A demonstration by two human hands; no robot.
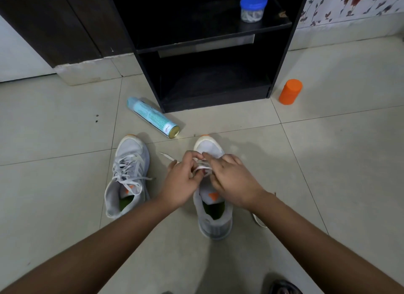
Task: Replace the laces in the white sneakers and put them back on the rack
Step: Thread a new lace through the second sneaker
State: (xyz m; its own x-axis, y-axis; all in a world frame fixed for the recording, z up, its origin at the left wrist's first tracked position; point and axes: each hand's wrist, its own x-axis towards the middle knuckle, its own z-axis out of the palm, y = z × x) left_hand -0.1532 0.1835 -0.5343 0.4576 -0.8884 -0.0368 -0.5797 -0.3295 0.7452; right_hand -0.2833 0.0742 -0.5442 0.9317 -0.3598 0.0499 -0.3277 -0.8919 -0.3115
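Your left hand [181, 180] pinches the lace [202, 167] over the sneaker [215, 219] at six o'clock of the rack [207, 101]; your right hand [234, 182] covers the eyelets, its grip hidden. Keep the lace flat and evenly tensioned.

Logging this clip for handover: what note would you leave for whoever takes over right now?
Left hand: pinches the lace over the sneaker being laced.
Right hand: fingers curled onto the same lace.
Second sneaker: on the floor beside it, laced loosely, ends untied.
Rack: no shoes on its shelves.
Done: second sneaker looks threaded.
Left: finish threading this one, tie both, set both on the rack.
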